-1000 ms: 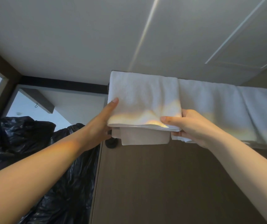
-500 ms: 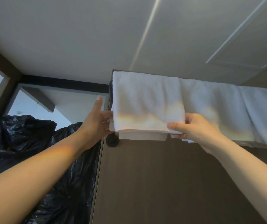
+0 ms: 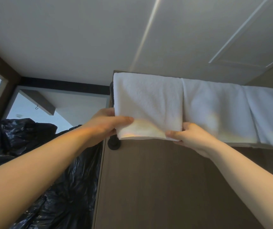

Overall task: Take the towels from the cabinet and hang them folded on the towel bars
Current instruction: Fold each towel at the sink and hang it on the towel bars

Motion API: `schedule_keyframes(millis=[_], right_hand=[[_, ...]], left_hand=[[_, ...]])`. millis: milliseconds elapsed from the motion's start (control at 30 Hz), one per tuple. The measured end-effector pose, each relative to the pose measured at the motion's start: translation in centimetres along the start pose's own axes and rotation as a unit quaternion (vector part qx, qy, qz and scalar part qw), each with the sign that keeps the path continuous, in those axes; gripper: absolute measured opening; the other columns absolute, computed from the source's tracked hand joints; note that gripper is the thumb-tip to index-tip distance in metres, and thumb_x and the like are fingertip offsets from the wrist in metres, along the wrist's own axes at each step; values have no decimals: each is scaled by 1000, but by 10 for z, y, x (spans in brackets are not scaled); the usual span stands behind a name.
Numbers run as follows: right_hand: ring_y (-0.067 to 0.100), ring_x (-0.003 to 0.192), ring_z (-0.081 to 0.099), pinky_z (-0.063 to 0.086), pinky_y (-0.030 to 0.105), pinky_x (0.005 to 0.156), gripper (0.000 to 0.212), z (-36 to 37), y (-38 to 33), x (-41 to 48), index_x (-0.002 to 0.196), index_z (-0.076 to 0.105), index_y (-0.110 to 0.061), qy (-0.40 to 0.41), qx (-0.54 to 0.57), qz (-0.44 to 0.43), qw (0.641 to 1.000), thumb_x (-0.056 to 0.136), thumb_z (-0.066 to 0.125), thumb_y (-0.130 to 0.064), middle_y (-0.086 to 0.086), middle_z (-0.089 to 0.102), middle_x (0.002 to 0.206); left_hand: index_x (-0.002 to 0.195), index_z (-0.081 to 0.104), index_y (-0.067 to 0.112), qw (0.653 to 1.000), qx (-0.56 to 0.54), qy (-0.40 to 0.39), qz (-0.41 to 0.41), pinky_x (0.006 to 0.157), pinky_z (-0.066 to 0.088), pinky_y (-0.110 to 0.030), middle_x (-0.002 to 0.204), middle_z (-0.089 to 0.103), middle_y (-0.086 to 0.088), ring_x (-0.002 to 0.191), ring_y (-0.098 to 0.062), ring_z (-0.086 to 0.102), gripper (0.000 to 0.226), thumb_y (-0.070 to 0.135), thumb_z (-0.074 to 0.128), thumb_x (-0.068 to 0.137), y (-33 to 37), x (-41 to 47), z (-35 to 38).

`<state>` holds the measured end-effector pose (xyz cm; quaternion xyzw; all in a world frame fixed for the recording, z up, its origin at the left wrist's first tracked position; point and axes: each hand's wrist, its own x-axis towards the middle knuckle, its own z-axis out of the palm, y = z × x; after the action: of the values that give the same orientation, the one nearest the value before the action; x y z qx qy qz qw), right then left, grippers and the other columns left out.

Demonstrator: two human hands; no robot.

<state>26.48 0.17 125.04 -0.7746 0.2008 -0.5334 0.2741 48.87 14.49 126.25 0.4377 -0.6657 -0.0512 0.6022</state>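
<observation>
Your left hand (image 3: pixel 106 123) and right hand (image 3: pixel 189 137) each pinch a bottom corner of the towel (image 3: pixel 149 100), fingers (image 3: pixel 124 120) grasping it. It hangs touching a second towel (image 3: pixel 215 109).

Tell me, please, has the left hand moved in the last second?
Yes. The left hand has dropped from the left edge of the towel and shifted right, now pinching its lower corner above the black knob.

Under the white folded towels (image 3: pixel 149 100) you have open room; crumpled black plastic bags (image 3: pixel 63 195) block the left.
</observation>
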Motion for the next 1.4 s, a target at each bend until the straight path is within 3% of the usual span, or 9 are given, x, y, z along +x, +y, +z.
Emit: schedule_keyframes(millis=[133, 333, 467, 633, 733, 1000, 1200, 1300, 1400], right_hand=[[15, 114, 62, 44, 35, 106, 35, 8, 14, 3, 115, 59, -5, -19, 230, 32, 972, 94, 60, -33, 5, 67, 121], [12, 108, 64, 45, 36, 103, 40, 19, 11, 5, 116, 61, -12, -69, 333, 30, 940, 80, 66, -30, -3, 71, 115], [9, 95, 71, 57, 22, 78, 28, 19, 10, -4, 106, 64, -7, -63, 304, -16, 951, 86, 65, -26, -1, 76, 103], [21, 104, 68, 51, 37, 100, 39, 15, 9, -15, 92, 67, 1, -14, 138, -56, 989, 88, 66, -38, 10, 72, 103], [27, 112, 65, 47, 40, 105, 47, 10, 9, -17, 103, 61, 15, -37, 158, -51, 986, 90, 66, -30, 24, 68, 114], [18, 117, 63, 50, 37, 102, 28, 4, 6, -21, 98, 63, 7, -59, 203, -33, 977, 88, 69, -20, 13, 68, 118], [27, 104, 69, 58, 29, 80, 63, 11, -6, -25, 85, 56, -5, 8, 183, -6, 983, 50, 86, -47, 18, 62, 93], [17, 103, 69, 59, 28, 80, 65, 11, -4, -27, 69, 50, -5, 34, 163, -3, 986, 45, 83, -55, 23, 69, 107], [23, 100, 70, 58, 24, 79, 86, 12, 0, -25, 99, 59, 20, 7, 176, -5, 984, 54, 83, -49, 21, 65, 98]], left_hand=[[115, 61, 11, 999, -31, -39, -12, 73, 57, -23, 105, 72, -4, 92, -15, 72, 46, 36, 71, 78, 3, 1, -4], [120, 62, 21, 996, -60, -69, -20, 96, 53, -36, 116, 70, -3, 110, -19, 66, 68, 67, 70, 71, -14, -2, -18], [105, 71, 15, 999, -30, 1, -14, 90, 57, -35, 105, 74, -4, 104, -23, 68, 69, 69, 76, 62, -20, -3, -13], [109, 67, 19, 1000, -2, 12, 21, 80, 59, -29, 103, 75, 4, 99, -16, 70, 50, 59, 70, 78, -23, -6, -3], [118, 62, 19, 998, -54, -19, -13, 79, 59, -27, 109, 73, 5, 102, -12, 69, 52, 55, 66, 81, -22, -12, 1], [110, 61, -6, 965, -246, 66, -68, 68, 58, -21, 103, 75, -10, 94, -20, 73, 51, 22, 78, 71, -25, -28, 18], [92, 68, 1, 975, -75, 208, -19, 60, 57, -18, 96, 72, -6, 83, -19, 73, 48, 32, 85, 58, -23, -18, 12], [95, 69, -2, 985, -78, 147, -37, 64, 58, -19, 98, 74, -8, 88, -19, 73, 52, 30, 85, 58, -26, -14, 4], [100, 67, -4, 984, -154, 58, -67, 69, 58, -21, 97, 76, -6, 90, -18, 73, 55, 27, 85, 58, -32, -12, 1]])
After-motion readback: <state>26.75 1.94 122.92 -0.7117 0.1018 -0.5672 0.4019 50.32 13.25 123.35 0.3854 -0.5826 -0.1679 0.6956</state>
